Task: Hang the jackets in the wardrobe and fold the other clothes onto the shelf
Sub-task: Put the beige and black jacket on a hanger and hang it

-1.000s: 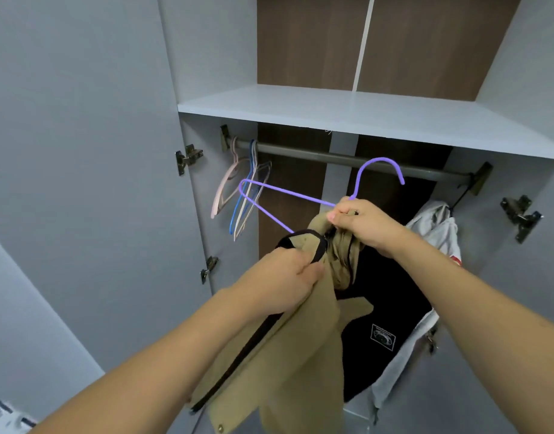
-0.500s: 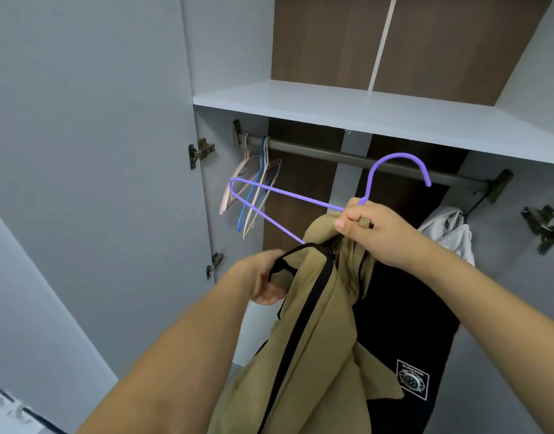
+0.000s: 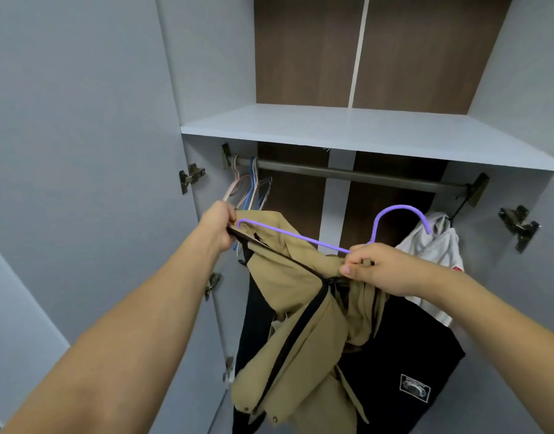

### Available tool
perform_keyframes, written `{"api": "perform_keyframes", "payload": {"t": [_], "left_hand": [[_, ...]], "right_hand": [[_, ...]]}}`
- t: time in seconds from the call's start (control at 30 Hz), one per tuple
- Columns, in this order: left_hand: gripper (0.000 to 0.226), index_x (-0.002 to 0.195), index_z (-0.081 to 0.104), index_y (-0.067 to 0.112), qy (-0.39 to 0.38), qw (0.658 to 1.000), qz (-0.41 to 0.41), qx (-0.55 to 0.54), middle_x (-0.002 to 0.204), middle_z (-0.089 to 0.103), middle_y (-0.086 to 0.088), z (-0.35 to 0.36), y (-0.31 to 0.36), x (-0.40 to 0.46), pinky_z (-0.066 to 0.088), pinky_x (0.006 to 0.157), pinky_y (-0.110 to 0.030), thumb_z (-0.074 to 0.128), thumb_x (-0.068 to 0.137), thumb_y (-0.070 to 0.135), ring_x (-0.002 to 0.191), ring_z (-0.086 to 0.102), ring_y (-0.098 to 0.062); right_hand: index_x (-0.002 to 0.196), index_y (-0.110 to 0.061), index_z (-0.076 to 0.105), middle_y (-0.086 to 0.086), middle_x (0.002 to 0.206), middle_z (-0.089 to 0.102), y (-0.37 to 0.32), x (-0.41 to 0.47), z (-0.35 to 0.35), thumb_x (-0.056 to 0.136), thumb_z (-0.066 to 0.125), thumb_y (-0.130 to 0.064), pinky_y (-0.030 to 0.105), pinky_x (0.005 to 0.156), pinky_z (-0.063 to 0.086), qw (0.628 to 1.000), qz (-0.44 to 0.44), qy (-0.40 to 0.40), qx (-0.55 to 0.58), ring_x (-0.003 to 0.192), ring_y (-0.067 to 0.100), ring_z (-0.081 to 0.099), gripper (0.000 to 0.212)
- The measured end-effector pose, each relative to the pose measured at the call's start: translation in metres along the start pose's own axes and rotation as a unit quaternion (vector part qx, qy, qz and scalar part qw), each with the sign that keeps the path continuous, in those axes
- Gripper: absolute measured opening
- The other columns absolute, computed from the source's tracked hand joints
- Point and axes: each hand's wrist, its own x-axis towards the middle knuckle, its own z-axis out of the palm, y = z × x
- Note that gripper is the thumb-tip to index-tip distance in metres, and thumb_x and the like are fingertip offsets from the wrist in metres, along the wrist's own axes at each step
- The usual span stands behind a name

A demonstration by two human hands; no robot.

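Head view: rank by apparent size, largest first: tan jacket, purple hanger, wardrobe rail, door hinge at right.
1. tan jacket
2. wardrobe rail
3. purple hanger, though it is nearer the camera, so its order against the rail is unsure
4. door hinge

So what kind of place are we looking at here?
Most likely a home wardrobe: a hanging rail under a white shelf, spare hangers, and a hung white garment.

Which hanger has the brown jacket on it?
The purple hanger, held by both hands over the tan jacket. The other hangers, pink, blue and pale ones, hang bare at the left end of the rail.
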Motion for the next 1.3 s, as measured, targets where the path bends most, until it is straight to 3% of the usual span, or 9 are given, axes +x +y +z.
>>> {"api": "perform_keyframes", "payload": {"t": [0.1, 0.2, 0.3, 0.37, 0.6, 0.87, 1.07, 1.2, 1.3], "left_hand": [[0.047, 0.137, 0.046, 0.004, 0.072, 0.9, 0.25, 0.35, 0.111, 0.06, -0.012, -0.002, 0.012, 0.002, 0.044, 0.084, -0.031, 0.047, 0.09, 0.006, 0.104, 0.057, -0.03], [0.061, 0.14, 0.043, 0.02, -0.069, 0.791, 0.41, 0.448, 0.126, 0.064, -0.011, 0.02, 0.014, -0.027, 0.047, 0.092, -0.033, 0.041, 0.08, 0.007, 0.113, 0.059, -0.027], [0.052, 0.114, 0.055, 0.028, -0.179, 0.839, 0.359, 0.367, 0.108, 0.067, 0.003, 0.033, -0.01, -0.05, 0.049, 0.083, -0.017, 0.038, 0.079, -0.007, 0.099, 0.062, -0.005], [0.043, 0.097, 0.062, 0.026, -0.195, 0.843, 0.325, 0.382, 0.096, 0.066, 0.002, 0.026, -0.031, -0.055, 0.049, 0.08, -0.021, 0.041, 0.086, -0.011, 0.094, 0.063, -0.015], [0.04, 0.082, 0.075, 0.028, -0.171, 0.881, 0.286, 0.336, 0.113, 0.046, -0.003, 0.03, -0.048, -0.065, 0.042, 0.086, -0.007, 0.05, 0.095, 0.0, 0.105, 0.05, -0.009], [0.021, 0.078, 0.052, 0.02, -0.089, 0.91, 0.29, 0.281, 0.072, 0.055, -0.002, 0.038, -0.045, -0.07, 0.049, 0.066, -0.039, 0.068, 0.082, 0.008, 0.067, 0.053, -0.018], [0.016, 0.092, 0.068, 0.014, -0.252, 0.907, 0.231, 0.245, 0.093, 0.072, -0.013, 0.031, -0.04, -0.088, 0.059, 0.078, -0.029, 0.073, 0.084, 0.001, 0.083, 0.07, -0.017], [0.024, 0.092, 0.049, 0.032, -0.051, 0.859, 0.405, 0.31, 0.096, 0.051, 0.005, 0.008, -0.072, -0.107, 0.046, 0.069, -0.018, 0.061, 0.09, 0.011, 0.081, 0.053, -0.01], [0.014, 0.095, 0.055, 0.026, -0.055, 0.789, 0.415, 0.45, 0.096, 0.05, 0.007, 0.013, -0.104, -0.114, 0.045, 0.078, -0.03, 0.055, 0.095, 0.04, 0.086, 0.052, -0.013]], "right_hand": [[0.071, -0.02, 0.06, 0.001, 0.086, 0.056, 0.004, 0.01, 0.005, 0.098, 0.054, -0.038, 0.029, 0.076, 0.045, 0.999, 0.028, -0.014, -0.03, 0.077, 0.014, 0.052, 0.033], [0.073, -0.018, 0.063, -0.001, 0.089, 0.052, 0.004, 0.022, 0.016, 0.098, 0.055, -0.036, 0.028, 0.076, 0.042, 1.0, 0.023, 0.018, 0.001, 0.08, 0.014, 0.053, 0.032], [0.066, -0.021, 0.061, -0.013, 0.099, 0.041, 0.005, 0.031, 0.023, 0.096, 0.06, -0.033, 0.019, 0.082, 0.039, 0.993, -0.002, 0.114, 0.037, 0.087, 0.004, 0.049, 0.032], [0.065, -0.024, 0.059, -0.018, 0.109, 0.034, 0.004, 0.03, 0.022, 0.095, 0.061, -0.031, 0.009, 0.079, 0.033, 0.983, -0.006, 0.173, 0.064, 0.089, -0.004, 0.047, 0.032], [0.059, -0.025, 0.058, -0.03, 0.148, 0.027, -0.012, 0.022, 0.02, 0.096, 0.061, -0.023, 0.01, 0.09, 0.03, 0.976, -0.083, 0.18, 0.089, 0.112, -0.026, 0.041, 0.037], [0.063, -0.021, 0.069, -0.029, 0.129, 0.057, -0.015, 0.025, 0.026, 0.094, 0.063, -0.019, 0.022, 0.1, 0.035, 0.955, -0.09, 0.185, 0.214, 0.119, -0.012, 0.049, 0.031], [0.066, -0.022, 0.066, 0.002, 0.093, 0.062, -0.009, 0.026, 0.02, 0.095, 0.062, -0.022, 0.029, 0.086, 0.046, 0.949, -0.023, 0.247, 0.197, 0.09, 0.013, 0.06, 0.03], [0.07, -0.016, 0.066, -0.002, 0.092, 0.057, -0.007, 0.03, 0.019, 0.096, 0.06, -0.027, 0.017, 0.077, 0.039, 0.943, 0.001, 0.266, 0.199, 0.086, 0.011, 0.058, 0.03], [0.07, -0.014, 0.066, -0.006, 0.089, 0.056, -0.008, 0.037, 0.019, 0.096, 0.059, -0.031, 0.015, 0.073, 0.037, 0.939, 0.011, 0.279, 0.201, 0.083, 0.01, 0.057, 0.032]]}}
